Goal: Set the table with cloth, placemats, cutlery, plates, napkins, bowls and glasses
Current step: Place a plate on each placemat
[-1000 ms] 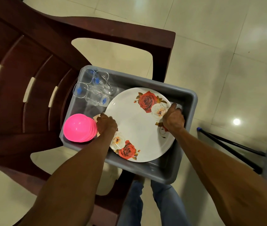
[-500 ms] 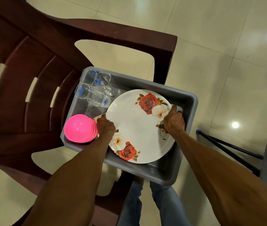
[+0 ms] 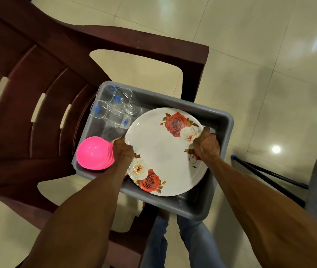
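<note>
I hold the big white plate [image 3: 165, 151] with both hands. It has red and white roses on it. My left hand [image 3: 123, 151] grips its left edge, fingers curled under the rim. My right hand [image 3: 207, 145] grips its right edge the same way, with the thumb on top by the white rose. The plate sits in the right part of the grey tub [image 3: 222, 118], and the tub rests on the arms of a dark red chair [image 3: 37, 60].

I think this step is lifting the plate out to carry it to the table. There may be more plates stacked under this one, but I cannot tell.

To do it well, I should lift both sides together so the plate stays flat. If one side goes up first, it could slip out of my fingers. I should lift straight up until it is over the tub wall, then bring it toward me.

The pink bowls [image 3: 94, 152] lie upside down just beside my left hand, so I should not bump them. The clear glasses [image 3: 115, 109] lie in the far left corner of the tub, close to the plate's far edge. I should not push the plate that way, or the glasses could knock together.

The tub sticks out past the chair on the near right side, so I should go gently and not press down on it.
</note>
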